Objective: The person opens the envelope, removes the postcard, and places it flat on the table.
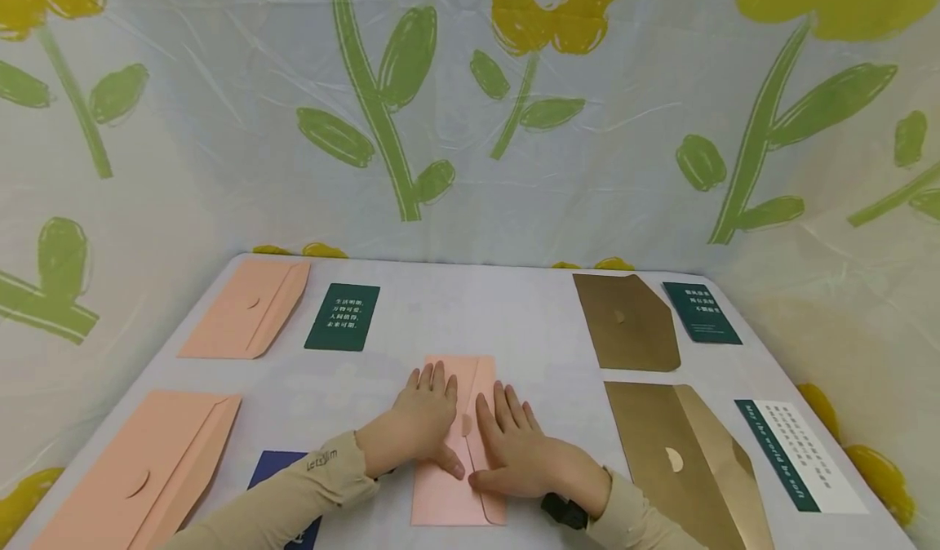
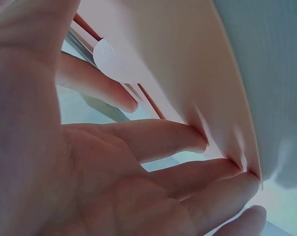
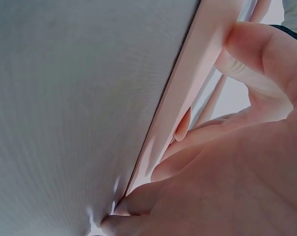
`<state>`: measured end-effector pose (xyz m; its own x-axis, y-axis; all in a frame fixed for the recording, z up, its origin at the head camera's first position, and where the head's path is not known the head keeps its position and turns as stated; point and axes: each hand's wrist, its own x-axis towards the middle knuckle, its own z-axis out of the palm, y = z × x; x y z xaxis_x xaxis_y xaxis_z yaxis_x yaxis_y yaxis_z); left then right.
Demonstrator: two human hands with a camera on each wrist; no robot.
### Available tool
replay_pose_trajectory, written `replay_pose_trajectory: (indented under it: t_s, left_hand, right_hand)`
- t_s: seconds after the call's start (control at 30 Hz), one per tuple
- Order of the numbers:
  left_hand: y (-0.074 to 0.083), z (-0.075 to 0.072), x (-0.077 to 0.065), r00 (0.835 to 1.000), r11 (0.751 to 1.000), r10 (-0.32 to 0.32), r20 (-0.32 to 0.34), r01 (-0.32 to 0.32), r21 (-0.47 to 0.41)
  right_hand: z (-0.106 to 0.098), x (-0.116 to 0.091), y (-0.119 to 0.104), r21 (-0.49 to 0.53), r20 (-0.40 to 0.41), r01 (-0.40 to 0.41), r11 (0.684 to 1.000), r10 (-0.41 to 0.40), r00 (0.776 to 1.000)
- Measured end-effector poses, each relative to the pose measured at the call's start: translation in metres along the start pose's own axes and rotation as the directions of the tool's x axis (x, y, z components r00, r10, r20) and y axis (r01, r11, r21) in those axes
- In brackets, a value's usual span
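Note:
A pink envelope (image 1: 461,370) lies upright on the white table, with its flap along the right side and a rounded tab (image 1: 466,425) near the middle. My left hand (image 1: 422,419) rests on its left part, fingers extended. On the flap side, my right hand (image 1: 521,452) also lies with straight fingers, its thumb near the left thumb. The left wrist view shows fingertips touching the envelope (image 2: 188,54), beside the pale tab (image 2: 111,61). In the right wrist view, fingers reach along the envelope's edge (image 3: 180,88) to the table.
On the left are two more pink envelopes (image 1: 235,305), a green card (image 1: 343,317) and a navy card (image 1: 275,464) partly behind my left sleeve. Two gold envelopes (image 1: 624,330), another green card (image 1: 701,313) and a white-and-green card (image 1: 815,460) lie right. A flower-printed sheet (image 1: 587,191) encloses the table.

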<state>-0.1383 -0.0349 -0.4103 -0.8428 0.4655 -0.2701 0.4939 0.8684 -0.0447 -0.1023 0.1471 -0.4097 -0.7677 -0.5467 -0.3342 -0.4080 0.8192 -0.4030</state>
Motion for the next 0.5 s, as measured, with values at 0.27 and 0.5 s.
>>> replay_pose_trajectory:
  t_s: [0.27, 0.5]
  left_hand:
    - [0.0001, -0.0002, -0.0005, 1.000, 1.000, 0.000, -0.003, 0.000, 0.003]
    - [0.0006, -0.0008, -0.0013, 1.000, 1.000, -0.013, 0.006, 0.012, 0.009]
  right_hand:
    - [-0.0006, -0.0001, 0.0004, 0.005, 0.011, 0.008, 1.000, -0.008, 1.000]
    - [-0.0011, -0.0005, 0.0003, 0.008, 0.003, 0.015, 1.000, -0.015, 1.000]
